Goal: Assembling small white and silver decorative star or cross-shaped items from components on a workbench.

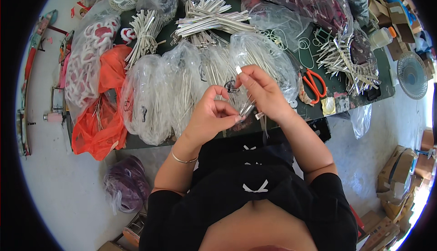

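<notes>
My left hand (210, 114) and my right hand (264, 91) meet above the near edge of a dark green table (387, 78). Together they pinch a small bunch of thin silver metal strips (248, 107). The left thumb and forefinger close on the lower ends. The right hand grips the strips higher up, and one white-tipped piece (238, 70) sticks up past its fingers. A small black wire loop (231, 86) shows just behind the hands. Clear plastic bags of silver strips (182, 87) lie directly beyond them.
Orange-handled scissors (315, 85) lie right of the hands. Bundles of silver strips (205, 16) cover the far table. An orange bag (98, 128) hangs at the left edge, a purple bag (126, 185) sits on the floor. Fans (412, 73) and cardboard boxes (396, 173) stand at right.
</notes>
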